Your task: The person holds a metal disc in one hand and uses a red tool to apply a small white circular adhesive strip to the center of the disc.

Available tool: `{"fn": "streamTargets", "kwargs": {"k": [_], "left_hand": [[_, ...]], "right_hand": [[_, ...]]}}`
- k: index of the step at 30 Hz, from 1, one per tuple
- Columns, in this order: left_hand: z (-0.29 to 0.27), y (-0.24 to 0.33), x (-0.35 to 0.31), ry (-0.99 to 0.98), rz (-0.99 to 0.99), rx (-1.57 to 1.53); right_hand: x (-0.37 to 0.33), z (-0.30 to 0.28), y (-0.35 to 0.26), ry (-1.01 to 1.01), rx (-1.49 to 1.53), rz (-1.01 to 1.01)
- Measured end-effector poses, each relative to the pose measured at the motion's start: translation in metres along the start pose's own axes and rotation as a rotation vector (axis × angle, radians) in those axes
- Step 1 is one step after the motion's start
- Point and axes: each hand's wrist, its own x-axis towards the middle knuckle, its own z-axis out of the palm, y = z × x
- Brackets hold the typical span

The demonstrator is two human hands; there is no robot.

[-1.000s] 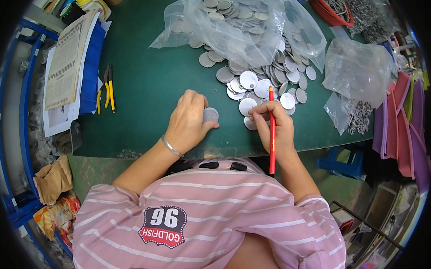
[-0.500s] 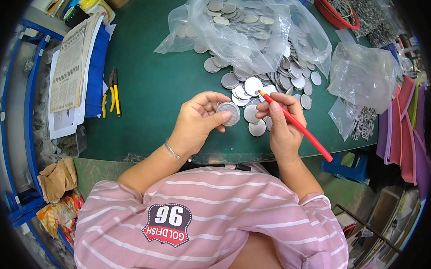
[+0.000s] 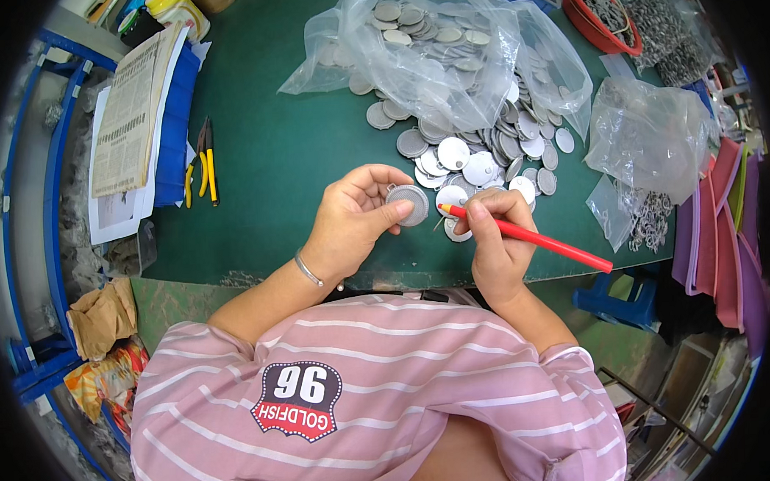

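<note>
My left hand [image 3: 354, 214] pinches a round grey metal disc [image 3: 407, 205] between thumb and fingers, above the front of the green table [image 3: 280, 142]. The disc has a ridged rim and a small loop at its edge. In my right hand [image 3: 501, 247] is a red pencil [image 3: 548, 237], its tip pointing left toward the disc, with a gap between them. Just beyond both hands lies a heap of similar metal discs [image 3: 454, 153]; some show bright, smooth faces. Part of the heap is under a clear plastic bag [image 3: 469, 93], which also holds discs.
Yellow-handled pliers [image 3: 205, 175] lie on the left, beside a blue tray [image 3: 173, 121] with papers [image 3: 131, 122] over it. At the right are another clear bag [image 3: 648, 129], small metal rings [image 3: 653, 220] and a red basket [image 3: 602, 17] of metal parts. A blue stool [image 3: 616, 298] stands below.
My right hand has moved down and slightly left, bringing the pencil tip from over the heap to near the held disc. The pencil lies flatter. My left hand stays almost still.
</note>
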Motion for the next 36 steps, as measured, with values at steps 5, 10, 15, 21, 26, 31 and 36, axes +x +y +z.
{"fn": "streamTargets", "kwargs": {"k": [5,10,15,21,26,31,36], "left_hand": [[0.0002,0.0016,0.0003,-0.009,-0.001,-0.017],[0.0004,0.0037,0.0011,-0.008,-0.064,-0.103],[-0.0011,0.0046,0.0011,0.006,-0.098,-0.163],[-0.0018,0.0036,0.0001,0.015,-0.060,-0.141],[-0.0021,0.0021,-0.0001,0.014,-0.032,-0.129],[-0.0021,0.0008,-0.0001,0.017,-0.002,-0.097],[-0.0006,0.0014,-0.0003,0.029,0.016,-0.044]], "right_hand": [[0.0009,0.0025,-0.0070,0.004,-0.019,0.055],[0.0044,0.0019,-0.0067,-0.012,-0.068,0.032],[0.0025,0.0057,-0.0049,-0.019,-0.096,0.067],[-0.0032,0.0099,-0.0090,0.005,-0.018,0.112],[-0.0036,0.0079,-0.0036,-0.028,0.004,0.002],[-0.0031,0.0069,-0.0007,-0.073,-0.062,-0.038],[-0.0027,0.0095,-0.0008,-0.073,-0.062,-0.041]]}}
